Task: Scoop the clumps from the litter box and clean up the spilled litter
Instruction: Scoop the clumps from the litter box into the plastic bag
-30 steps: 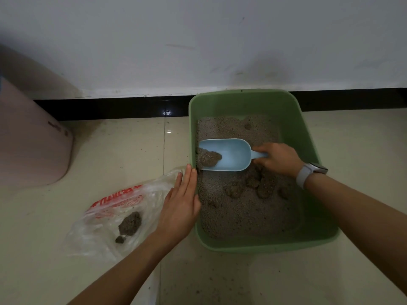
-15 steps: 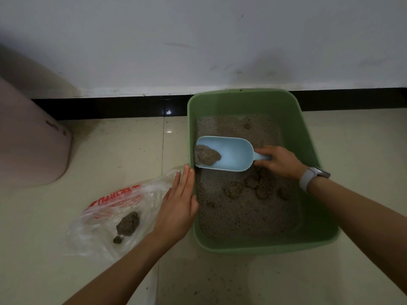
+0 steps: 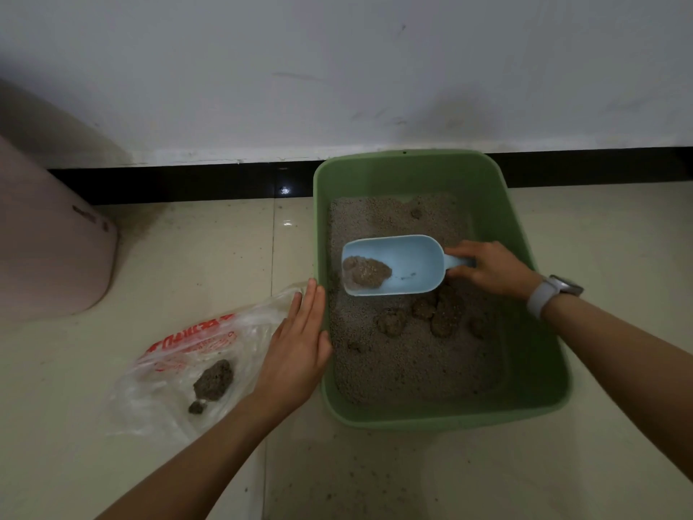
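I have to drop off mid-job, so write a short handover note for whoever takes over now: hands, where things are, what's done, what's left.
Right hand grips the handle of the blue scoop, which carries one clump above the litter in the green litter box.
Left hand lies flat with straight fingers against the box's left wall, beside the plastic bag.
Done: one clump and a small bit lie on the bag.
Left: empty the scoop onto the bag, lift the clumps remaining in the litter, clear the grains scattered on the floor.
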Available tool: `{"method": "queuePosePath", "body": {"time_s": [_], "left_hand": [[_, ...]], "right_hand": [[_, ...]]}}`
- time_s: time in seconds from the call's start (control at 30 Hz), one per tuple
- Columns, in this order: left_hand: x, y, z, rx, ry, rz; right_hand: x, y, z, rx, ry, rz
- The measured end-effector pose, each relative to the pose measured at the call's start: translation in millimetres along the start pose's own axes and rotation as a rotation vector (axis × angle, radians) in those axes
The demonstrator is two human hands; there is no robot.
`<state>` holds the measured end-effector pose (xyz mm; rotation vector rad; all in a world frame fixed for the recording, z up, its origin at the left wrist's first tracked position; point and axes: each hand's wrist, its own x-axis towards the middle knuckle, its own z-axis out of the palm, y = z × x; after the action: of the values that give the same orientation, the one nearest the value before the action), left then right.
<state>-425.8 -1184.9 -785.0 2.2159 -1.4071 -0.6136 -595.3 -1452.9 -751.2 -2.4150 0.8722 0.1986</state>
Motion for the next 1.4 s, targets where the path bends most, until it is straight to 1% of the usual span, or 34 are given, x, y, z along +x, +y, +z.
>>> {"method": "queuePosePath", "body": {"time_s": [0.1,0.2,0.3,0.6,0.73,0.83,0.93,1.03,1.13,1.27,1.4], "left_hand": [[0,0,0,0.006,-0.004,-0.002],[-1,0,0,0.008,-0.003,0.004],[0,0,0,0.004,-0.002,0.002],[0,0,1,0.009,0.010,0.011],[0,0,1,0.018,0.006,0.008],[0,-1,1,0.013,0.007,0.006],[0,-1,2,0.007,0.007,0.006],[1,-1,2,0.008,0.005,0.001],[0,0,1,0.014,0.001,-0.002],[-2,-1,-1,0.050,-0.022,-0.016],[-1,1,-3,0.086,-0.051,-0.040]], "right_hand": [[2,3,-12,-0.126,-0.062,0.006],[4,4,-17,-0.229,-0.068,0.021],[5,1,-17,-0.261,-0.079,0.042],[15,-11,2,-0.105,-0.102,0.028],[21,-17,4,-0.085,-0.068,0.025],[24,-21,6,-0.029,-0.052,0.057],[18,-21,10,0.038,-0.080,0.086],[11,-20,16,0.149,-0.046,0.110],[9,-21,19,0.160,-0.014,0.096],[6,-25,19,0.265,0.010,0.121],[1,-26,20,0.249,0.016,0.123]]}}
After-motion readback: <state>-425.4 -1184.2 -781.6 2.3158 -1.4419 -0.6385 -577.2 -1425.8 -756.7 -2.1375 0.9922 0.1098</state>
